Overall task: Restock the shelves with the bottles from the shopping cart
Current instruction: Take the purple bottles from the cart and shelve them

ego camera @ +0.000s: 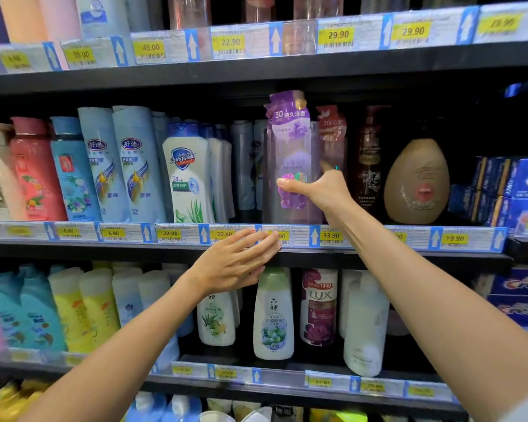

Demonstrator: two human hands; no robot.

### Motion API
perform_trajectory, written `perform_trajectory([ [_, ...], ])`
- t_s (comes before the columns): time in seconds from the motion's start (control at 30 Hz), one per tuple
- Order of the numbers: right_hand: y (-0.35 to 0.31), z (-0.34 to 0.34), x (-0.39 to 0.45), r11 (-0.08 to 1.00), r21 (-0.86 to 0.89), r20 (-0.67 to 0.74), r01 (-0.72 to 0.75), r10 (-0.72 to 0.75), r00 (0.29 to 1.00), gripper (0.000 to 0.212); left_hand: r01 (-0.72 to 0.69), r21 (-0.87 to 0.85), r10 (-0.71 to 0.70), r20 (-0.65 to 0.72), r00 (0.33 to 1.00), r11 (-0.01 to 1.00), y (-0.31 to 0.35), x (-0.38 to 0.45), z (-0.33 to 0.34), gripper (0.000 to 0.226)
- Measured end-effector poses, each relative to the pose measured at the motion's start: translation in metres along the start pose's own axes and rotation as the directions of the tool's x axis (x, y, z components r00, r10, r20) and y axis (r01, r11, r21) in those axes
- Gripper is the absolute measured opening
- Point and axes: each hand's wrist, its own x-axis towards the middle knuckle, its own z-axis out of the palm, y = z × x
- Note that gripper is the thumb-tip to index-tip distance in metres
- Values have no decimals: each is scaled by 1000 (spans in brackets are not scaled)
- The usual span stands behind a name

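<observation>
Store shelves point(378, 243) packed with bottles fill the view. The left hand point(235, 263) lies flat, fingers straight, on the price strip just below the purple bottle point(290, 153). The right hand point(314, 187) pinches that bottle, upright on the middle shelf beside a Safeguard bottle point(186, 175).

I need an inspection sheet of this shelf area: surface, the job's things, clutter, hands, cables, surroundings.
Surface: middle shelf with a price-tag strip along its front edge.
Job's things: purple bottle upright on the middle shelf; shopping cart not in view.
Clutter: nothing seen.
Hands: right hand grips the purple bottle; left hand, fingers straight, rests at the shelf edge.
Cables: nothing seen.
Surroundings: Safeguard bottle, brown egg-shaped bottle, LUX bottle below.
</observation>
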Motion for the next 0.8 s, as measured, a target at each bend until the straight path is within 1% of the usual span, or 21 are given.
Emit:
perform_trajectory([
  [0.07, -1, 1, -1, 998, -59, -12, -1, 0, 1000, 61, 1, 8, -1, 2, 1000, 1000, 0, 0, 0, 45],
  [0.1, -2, 1, -2, 997, -76, -32, 8, -10, 999, 69, 4, 9, -4, 3, 1000, 1000, 1, 0, 0, 44],
  [0.17, 0, 2, -3, 996, -82, -55, 43, -48, 997, 96, 11, 6, -11, 6, 1000, 1000, 1, 0, 1, 44],
  [0.2, 1, 3, -3, 995, -81, -46, 54, -58, 997, 104, 15, 6, -15, 7, 1000, 1000, 1, 0, 1, 44],
  [0.23, 0, 5, -4, 994, -89, -34, 61, -64, 997, 108, 16, 6, -16, 7, 1000, 1000, 1, 0, 1, 44],
  [0.3, -3, 9, -6, 992, -109, -2, 61, -62, 998, 110, 14, 11, -14, 5, 1000, 1000, 1, -1, 1, 44],
  [0.37, -6, 13, -9, 989, -129, 18, 74, -72, 997, 105, 10, 17, -10, 7, 1000, 1000, 1, -1, 1, 44],
  [0.4, -7, 13, -10, 987, -137, 23, 81, -78, 997, 99, 9, 18, -9, 7, 1000, 1000, 0, -1, 1, 44],
  [0.5, -11, 9, -14, 980, -164, 48, 113, -107, 993, 66, 8, 10, -8, 4, 1000, 1000, 0, -1, 0, 44],
  [0.63, -14, 7, -14, 973, -188, 67, 133, -122, 990, 45, 2, 11, -2, 4, 1000, 1000, -1, -1, 0, 43],
  [0.73, -17, 4, -15, 974, -186, 94, 130, -114, 989, 40, 5, 8, -5, -4, 1000, 1000, -1, -1, 0, 43],
  [0.8, -18, 2, -15, 978, -170, 119, 122, -102, 988, 46, 2, 9, -2, -8, 1000, 1000, -1, -1, 0, 43],
])
